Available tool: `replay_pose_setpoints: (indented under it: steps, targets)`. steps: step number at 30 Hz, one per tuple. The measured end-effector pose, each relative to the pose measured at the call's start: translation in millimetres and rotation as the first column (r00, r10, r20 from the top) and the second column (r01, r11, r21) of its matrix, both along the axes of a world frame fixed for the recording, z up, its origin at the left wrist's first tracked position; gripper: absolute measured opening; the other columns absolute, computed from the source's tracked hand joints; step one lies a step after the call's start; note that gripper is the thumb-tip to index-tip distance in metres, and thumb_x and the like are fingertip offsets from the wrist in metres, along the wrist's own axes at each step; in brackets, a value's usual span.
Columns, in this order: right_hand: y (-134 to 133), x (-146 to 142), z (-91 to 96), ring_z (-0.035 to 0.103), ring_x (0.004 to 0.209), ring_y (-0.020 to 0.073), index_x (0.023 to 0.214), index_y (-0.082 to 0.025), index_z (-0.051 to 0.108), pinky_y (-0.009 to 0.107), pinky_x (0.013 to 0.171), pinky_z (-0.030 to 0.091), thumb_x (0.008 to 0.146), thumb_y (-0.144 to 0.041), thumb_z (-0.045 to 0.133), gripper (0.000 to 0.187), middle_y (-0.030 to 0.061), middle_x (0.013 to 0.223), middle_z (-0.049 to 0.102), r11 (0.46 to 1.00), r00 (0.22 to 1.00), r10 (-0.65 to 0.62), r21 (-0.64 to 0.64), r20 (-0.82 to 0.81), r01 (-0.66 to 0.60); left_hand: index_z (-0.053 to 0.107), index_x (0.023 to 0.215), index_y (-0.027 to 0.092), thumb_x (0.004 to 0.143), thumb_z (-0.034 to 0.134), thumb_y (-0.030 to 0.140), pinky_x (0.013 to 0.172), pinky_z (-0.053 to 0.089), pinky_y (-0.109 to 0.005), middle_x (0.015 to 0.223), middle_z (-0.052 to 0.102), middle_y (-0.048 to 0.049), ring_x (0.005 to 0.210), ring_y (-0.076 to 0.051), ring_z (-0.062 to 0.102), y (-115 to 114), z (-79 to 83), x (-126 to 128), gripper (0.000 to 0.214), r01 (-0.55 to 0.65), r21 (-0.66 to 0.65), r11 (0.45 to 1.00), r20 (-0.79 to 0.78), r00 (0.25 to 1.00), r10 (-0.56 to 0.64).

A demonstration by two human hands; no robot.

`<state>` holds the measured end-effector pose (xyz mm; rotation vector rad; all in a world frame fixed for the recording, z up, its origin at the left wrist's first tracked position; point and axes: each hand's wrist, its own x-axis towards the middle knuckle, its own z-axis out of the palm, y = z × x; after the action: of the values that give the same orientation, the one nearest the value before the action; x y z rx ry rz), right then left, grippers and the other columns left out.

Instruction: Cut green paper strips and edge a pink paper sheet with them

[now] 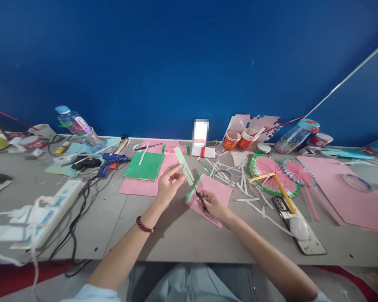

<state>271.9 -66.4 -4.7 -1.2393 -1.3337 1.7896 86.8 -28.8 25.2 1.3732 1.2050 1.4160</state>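
My left hand (170,183) has its thumb and fingers at the edge of a light green paper strip (185,166), which it holds tilted above the table. My right hand (212,206) grips a pair of scissors with black handles (201,201). The scissor blades point up and away, near the strip's lower end. Under my right hand lies a pink paper sheet (219,191) with a green band along its left edge. Left of my hands, a green paper packet (144,167) rests on pink sheets (137,188).
White paper scraps (244,184) and watermelon-patterned paper fans (267,174) lie to the right, beside a phone (313,243) with a white mouse (298,228) on it. Red paper cups (231,140) stand behind. Leftward are a blue glue gun (111,162), a power strip (58,209) and a bottle (78,126).
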Motion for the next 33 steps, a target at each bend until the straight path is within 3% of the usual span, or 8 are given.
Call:
replay_pose_setpoints:
  steps: [6, 15, 33]
  targets:
    - [-1.0, -0.6, 0.4, 0.035, 0.030, 0.0026, 0.075, -0.020, 0.044, 0.017, 0.029, 0.024, 0.073, -0.057, 0.061, 0.040, -0.0094, 0.052, 0.050, 1.000, 0.999, -0.001, 0.001, -0.043, 0.002, 0.067, 0.109, 0.024, 0.072, 0.070, 0.032, 0.053, 0.047, -0.019, 0.122, 0.057, -0.0088, 0.070, -0.010, 0.063, 0.2, -0.1, 0.9, 0.038, 0.015, 0.023, 1.000, -0.021, 1.000, -0.015]
    - [0.0, 0.5, -2.3, 0.034, 0.029, 0.0020, 0.077, -0.020, 0.045, 0.016, 0.028, 0.024, 0.074, -0.056, 0.061, 0.040, -0.0101, 0.051, 0.048, 1.000, 0.999, 0.000, 0.006, -0.041, 0.000, 0.065, 0.110, 0.022, 0.073, 0.069, 0.029, 0.064, 0.051, -0.021, 0.118, 0.058, -0.0089, 0.068, -0.008, 0.061, 0.1, -3.7, 3.7, 0.038, 0.028, 0.072, 0.997, -0.020, 0.999, -0.027]
    - [-0.2, -0.6, -3.0, 0.034, 0.029, 0.0023, 0.077, -0.020, 0.045, 0.016, 0.028, 0.024, 0.075, -0.056, 0.060, 0.039, -0.0100, 0.051, 0.048, 1.000, 0.997, -0.002, -0.002, -0.073, 0.002, 0.065, 0.112, 0.023, 0.074, 0.069, 0.030, 0.069, 0.050, -0.022, 0.121, 0.056, -0.0084, 0.070, -0.008, 0.061, -1.7, -4.0, 3.8, 0.039, 0.054, 0.056, 0.997, -0.033, 0.998, -0.052]
